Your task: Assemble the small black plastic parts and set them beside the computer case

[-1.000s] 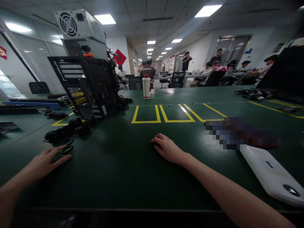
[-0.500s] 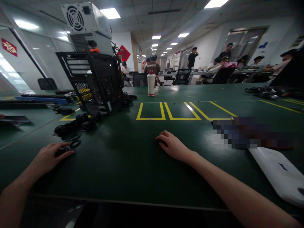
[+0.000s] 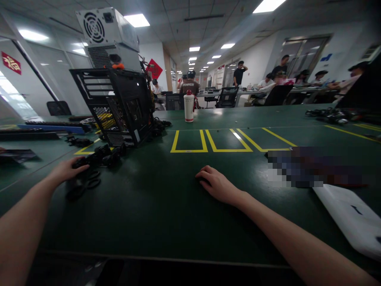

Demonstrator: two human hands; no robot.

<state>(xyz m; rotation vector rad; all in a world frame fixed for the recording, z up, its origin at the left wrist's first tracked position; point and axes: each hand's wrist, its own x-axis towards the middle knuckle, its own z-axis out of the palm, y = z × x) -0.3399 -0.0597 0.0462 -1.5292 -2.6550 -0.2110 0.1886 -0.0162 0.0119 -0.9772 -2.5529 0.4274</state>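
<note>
My left hand [image 3: 68,170] reaches over the left side of the green table, its thumb and fingers closed around the near end of a bundle of black cables [image 3: 102,155]. Just below that hand lie black loops [image 3: 94,178], with a dark coiled piece [image 3: 74,192] beside them; their exact kind is unclear. My right hand [image 3: 218,183] rests palm down near the middle of the table, fingers loosely bent and apart, with nothing visible in it.
A black computer case [image 3: 127,107] with silver power supplies [image 3: 107,29] on top stands at the back left. Farther back is a white cup [image 3: 189,107]. Yellow tape outlines [image 3: 189,151] mark the table. At right lie a white object [image 3: 351,218] and a blurred item [image 3: 300,167].
My left hand has moved forward from beside the black loops to the black cable bundle. More of the dark coiled piece now shows. My right hand stays in place.
</note>
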